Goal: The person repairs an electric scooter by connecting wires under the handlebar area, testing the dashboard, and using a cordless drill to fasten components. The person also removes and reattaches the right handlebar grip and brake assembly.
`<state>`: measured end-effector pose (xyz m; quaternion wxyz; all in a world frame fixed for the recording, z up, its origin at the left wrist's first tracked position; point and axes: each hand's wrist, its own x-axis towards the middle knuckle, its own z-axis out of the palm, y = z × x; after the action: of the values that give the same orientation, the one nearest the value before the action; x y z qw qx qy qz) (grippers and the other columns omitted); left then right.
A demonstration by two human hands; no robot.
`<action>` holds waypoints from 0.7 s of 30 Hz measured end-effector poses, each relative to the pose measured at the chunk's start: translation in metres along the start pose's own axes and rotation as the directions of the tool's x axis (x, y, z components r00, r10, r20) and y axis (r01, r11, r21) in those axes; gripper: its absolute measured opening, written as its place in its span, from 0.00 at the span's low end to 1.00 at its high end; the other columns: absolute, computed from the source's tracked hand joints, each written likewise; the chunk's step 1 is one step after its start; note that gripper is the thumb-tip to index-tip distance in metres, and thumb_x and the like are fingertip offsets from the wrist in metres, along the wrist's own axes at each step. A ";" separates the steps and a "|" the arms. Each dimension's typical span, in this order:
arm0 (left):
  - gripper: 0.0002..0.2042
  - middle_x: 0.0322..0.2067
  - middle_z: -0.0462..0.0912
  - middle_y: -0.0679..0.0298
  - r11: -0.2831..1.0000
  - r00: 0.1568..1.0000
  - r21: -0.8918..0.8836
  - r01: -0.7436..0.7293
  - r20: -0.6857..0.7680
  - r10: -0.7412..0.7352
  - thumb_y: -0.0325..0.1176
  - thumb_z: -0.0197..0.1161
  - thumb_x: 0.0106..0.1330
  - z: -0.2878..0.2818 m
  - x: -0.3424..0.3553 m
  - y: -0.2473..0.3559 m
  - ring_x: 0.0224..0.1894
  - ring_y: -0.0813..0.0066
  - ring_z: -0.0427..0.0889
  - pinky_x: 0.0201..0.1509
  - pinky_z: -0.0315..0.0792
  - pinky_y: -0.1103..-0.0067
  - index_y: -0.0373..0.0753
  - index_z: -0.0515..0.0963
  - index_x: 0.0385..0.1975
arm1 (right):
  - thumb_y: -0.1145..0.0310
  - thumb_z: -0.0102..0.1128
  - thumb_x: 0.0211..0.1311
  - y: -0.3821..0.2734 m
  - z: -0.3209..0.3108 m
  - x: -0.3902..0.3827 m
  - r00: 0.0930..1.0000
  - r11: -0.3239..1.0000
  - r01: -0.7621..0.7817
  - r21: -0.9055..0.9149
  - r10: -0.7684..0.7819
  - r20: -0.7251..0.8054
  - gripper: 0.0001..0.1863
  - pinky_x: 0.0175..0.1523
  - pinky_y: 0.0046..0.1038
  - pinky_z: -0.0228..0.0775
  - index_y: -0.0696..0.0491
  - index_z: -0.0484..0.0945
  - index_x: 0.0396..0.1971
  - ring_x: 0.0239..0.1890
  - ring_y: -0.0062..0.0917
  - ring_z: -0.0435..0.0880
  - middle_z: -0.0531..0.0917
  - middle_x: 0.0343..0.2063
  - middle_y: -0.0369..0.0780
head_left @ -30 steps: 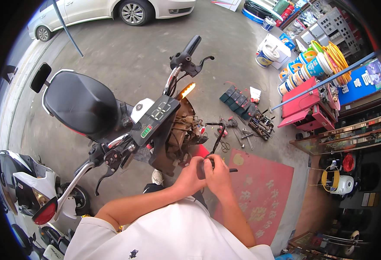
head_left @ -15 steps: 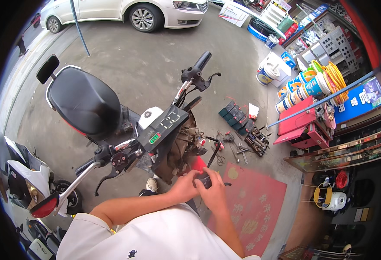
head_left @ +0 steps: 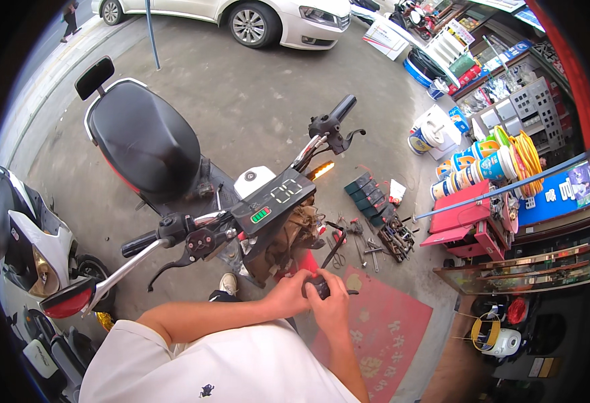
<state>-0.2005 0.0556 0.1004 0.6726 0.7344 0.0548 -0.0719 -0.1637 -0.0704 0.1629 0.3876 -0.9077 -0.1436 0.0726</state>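
Note:
My left hand (head_left: 287, 295) and my right hand (head_left: 332, 305) are closed around a dark rounded part (head_left: 318, 288), partly covered by my fingers, with a black lever-like piece sticking out to the right. A dark cable (head_left: 335, 245) runs above it. Just beyond my hands is an electric scooter's exposed front (head_left: 287, 238), with tangled wires and brown bodywork. Over it sit the lit dashboard display (head_left: 273, 203) and a handlebar with brake levers. An orange indicator (head_left: 322, 169) glows beside the right grip. The black seat (head_left: 144, 141) lies to the upper left.
Tools (head_left: 372, 250) and battery packs (head_left: 369, 198) lie right of the scooter. A red mat (head_left: 392, 342) is below them. A pink cabinet (head_left: 463, 205) and paint buckets (head_left: 479, 168) line the shopfront. Another scooter (head_left: 33, 242) stands left; a white car (head_left: 208, 17) and walking person (head_left: 70, 23) are behind.
The view has shifted, so the scooter sits further right and my hands lower. Both hands stay on the dark part. The orange indicator, dark half a second ago, is lit again.

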 end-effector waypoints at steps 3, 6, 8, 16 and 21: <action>0.29 0.35 0.84 0.49 1.000 1.000 0.013 -0.009 -0.009 0.009 0.38 0.70 0.55 0.000 -0.002 -0.001 0.38 0.58 0.86 0.44 0.77 0.69 0.32 0.67 0.54 | 0.68 0.66 0.54 0.004 0.004 -0.001 1.000 0.999 0.030 -0.019 -0.030 0.004 0.21 0.54 0.35 0.72 0.58 0.79 0.49 0.48 0.38 0.81 0.81 0.45 0.48; 0.30 0.36 0.84 0.49 1.000 1.000 0.022 -0.012 -0.006 0.012 0.38 0.70 0.55 0.000 -0.001 -0.005 0.40 0.58 0.86 0.45 0.77 0.69 0.32 0.67 0.54 | 0.69 0.66 0.54 0.002 0.003 0.001 0.998 0.998 0.057 -0.009 -0.057 0.023 0.19 0.54 0.35 0.72 0.58 0.79 0.47 0.48 0.37 0.81 0.81 0.45 0.47; 0.29 0.37 0.84 0.49 1.000 1.000 0.013 -0.012 -0.005 0.012 0.38 0.69 0.56 0.001 0.000 -0.007 0.40 0.58 0.86 0.46 0.77 0.69 0.32 0.67 0.55 | 0.68 0.66 0.54 0.003 0.003 0.001 0.998 0.998 0.061 -0.022 -0.061 0.019 0.20 0.54 0.35 0.72 0.58 0.79 0.47 0.48 0.37 0.81 0.81 0.45 0.47; 0.30 0.39 0.83 0.49 1.000 1.000 -0.008 0.002 0.009 -0.002 0.39 0.70 0.55 0.001 0.001 -0.003 0.41 0.59 0.85 0.45 0.77 0.70 0.33 0.67 0.55 | 0.64 0.60 0.63 -0.004 0.006 0.000 0.999 0.998 -0.033 -0.045 0.032 -0.028 0.20 0.55 0.36 0.71 0.58 0.77 0.51 0.49 0.39 0.80 0.80 0.46 0.48; 0.31 0.39 0.83 0.47 1.000 0.998 0.018 0.013 0.061 -0.014 0.41 0.71 0.54 -0.002 -0.001 0.002 0.42 0.56 0.85 0.45 0.77 0.69 0.33 0.67 0.55 | 0.64 0.56 0.66 0.001 0.010 -0.002 0.983 0.981 -0.168 0.101 0.174 -0.060 0.19 0.53 0.35 0.72 0.59 0.76 0.52 0.49 0.38 0.81 0.81 0.46 0.49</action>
<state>-0.2012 0.0576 0.1030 0.6671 0.7373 0.0384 -0.0992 -0.1675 -0.0645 0.1552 0.4276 -0.8990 -0.0479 0.0812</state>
